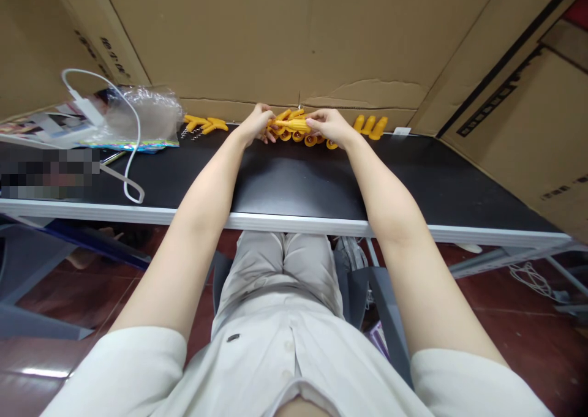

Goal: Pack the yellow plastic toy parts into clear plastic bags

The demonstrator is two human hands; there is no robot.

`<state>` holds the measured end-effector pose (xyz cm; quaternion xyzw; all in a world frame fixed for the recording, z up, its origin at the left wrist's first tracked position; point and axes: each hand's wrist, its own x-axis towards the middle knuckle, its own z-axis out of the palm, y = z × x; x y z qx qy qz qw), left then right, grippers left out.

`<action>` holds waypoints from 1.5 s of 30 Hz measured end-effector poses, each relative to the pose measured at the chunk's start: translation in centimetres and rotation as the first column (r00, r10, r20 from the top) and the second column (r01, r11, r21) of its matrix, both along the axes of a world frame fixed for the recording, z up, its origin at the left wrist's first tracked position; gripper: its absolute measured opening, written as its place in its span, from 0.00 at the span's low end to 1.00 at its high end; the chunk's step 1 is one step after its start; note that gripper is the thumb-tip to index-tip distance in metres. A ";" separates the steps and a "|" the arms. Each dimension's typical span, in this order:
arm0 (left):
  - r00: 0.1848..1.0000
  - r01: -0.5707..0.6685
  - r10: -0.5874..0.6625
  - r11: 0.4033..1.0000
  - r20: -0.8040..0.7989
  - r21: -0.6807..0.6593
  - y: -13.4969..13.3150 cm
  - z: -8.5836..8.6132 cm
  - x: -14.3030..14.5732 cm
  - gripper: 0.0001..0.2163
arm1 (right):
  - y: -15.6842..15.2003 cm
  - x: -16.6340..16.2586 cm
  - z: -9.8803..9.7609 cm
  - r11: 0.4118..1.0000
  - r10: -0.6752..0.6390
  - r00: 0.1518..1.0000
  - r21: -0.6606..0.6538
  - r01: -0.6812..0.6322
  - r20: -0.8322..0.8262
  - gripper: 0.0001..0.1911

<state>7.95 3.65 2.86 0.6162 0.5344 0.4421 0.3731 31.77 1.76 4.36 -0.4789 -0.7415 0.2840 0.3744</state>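
Observation:
Both my arms reach across a black table (294, 184) to its far edge. My left hand (258, 124) and my right hand (328, 126) are closed on the two ends of a yellow plastic clip (294, 124), held level between them. Under and behind it lies a small heap of yellow clip pieces (305, 138). More yellow pieces (206, 123) lie to the left, with small metal springs (190, 133) beside them. A few more yellow pieces (371, 126) stand to the right of my right hand.
Cardboard sheets (275, 37) wall off the back and right side of the table. At the left lie a clear plastic bag (147, 111), colourful packaging (128, 144) and a white charger with its cable (131, 160). Chair legs and cables show beneath the table.

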 end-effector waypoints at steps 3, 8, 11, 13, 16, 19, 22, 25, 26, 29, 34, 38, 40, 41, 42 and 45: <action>0.996 0.028 -0.022 0.998 -0.087 0.059 -0.9 0.3 0.3 0.21 | -0.3 0.0 0.2 1.000 -0.007 0.999 -0.011 0.007 -0.031 0.13; 0.898 0.033 0.047 0.984 -0.438 0.174 -2.2 0.2 0.3 0.20 | -0.6 0.4 0.4 0.999 -0.051 0.998 -0.015 0.051 -0.048 0.13; 0.786 0.031 0.139 0.964 -0.602 0.264 -2.7 0.2 0.2 0.20 | -0.7 0.5 0.4 0.997 -0.056 0.998 -0.048 0.054 -0.040 0.14; 0.746 0.018 0.183 0.956 -0.640 0.294 -2.8 0.3 0.3 0.22 | -0.8 0.5 0.3 0.996 -0.038 0.998 -0.083 0.033 -0.054 0.18; 0.733 0.016 0.202 0.949 -0.649 0.314 -2.9 0.4 0.5 0.25 | -0.9 0.6 0.2 0.990 -0.021 0.995 -0.139 0.008 -0.093 0.26; 0.727 0.043 0.205 0.939 -0.656 0.341 -2.9 0.2 0.7 0.26 | -1.1 0.8 0.4 0.981 -0.031 0.994 -0.194 0.010 -0.105 0.29; 0.720 0.036 0.207 0.942 -0.662 0.334 -2.8 -0.1 0.8 0.27 | -1.9 1.2 1.0 0.966 0.003 0.994 -0.255 -0.030 -0.105 0.25; 0.724 0.013 0.214 0.946 -0.656 0.323 -2.6 -0.2 0.7 0.27 | -2.9 1.7 1.7 0.959 0.036 0.993 -0.275 -0.065 -0.108 0.19; 0.728 0.011 0.218 0.944 -0.651 0.329 -2.6 -0.3 0.7 0.28 | -3.0 1.8 1.9 0.961 0.037 0.993 -0.268 -0.065 -0.108 0.18; 0.741 0.031 0.224 0.931 -0.633 0.365 -2.5 -0.4 0.7 0.28 | -3.0 1.9 1.8 0.964 0.049 0.995 -0.258 -0.071 -0.093 0.20; 0.744 0.037 0.217 0.931 -0.632 0.363 -3.6 0.0 1.4 0.28 | -1.0 1.8 0.6 0.958 0.026 0.998 -0.283 -0.040 -0.054 0.39; 0.696 0.011 0.255 0.931 -0.672 0.365 -4.2 0.3 1.8 0.26 | 0.2 2.1 0.3 0.923 0.066 0.998 -0.380 -0.052 0.024 0.48; 0.710 0.018 0.250 0.928 -0.659 0.372 -4.0 0.2 1.7 0.26 | 0.0 2.5 0.7 0.879 0.104 0.994 -0.470 -0.082 0.020 0.49; 0.728 0.024 0.241 0.926 -0.642 0.376 -3.9 0.1 1.7 0.27 | -0.3 2.7 0.9 0.858 0.118 0.993 -0.502 -0.106 -0.007 0.47; 0.745 0.030 0.232 0.925 -0.626 0.378 -3.7 0.0 1.6 0.27 | -0.6 2.9 1.1 0.848 0.129 0.991 -0.513 -0.134 -0.045 0.42; 0.755 0.030 0.221 0.928 -0.617 0.371 -3.5 -0.1 1.6 0.27 | -1.6 3.3 1.3 0.888 0.132 0.983 -0.425 -0.174 -0.126 0.25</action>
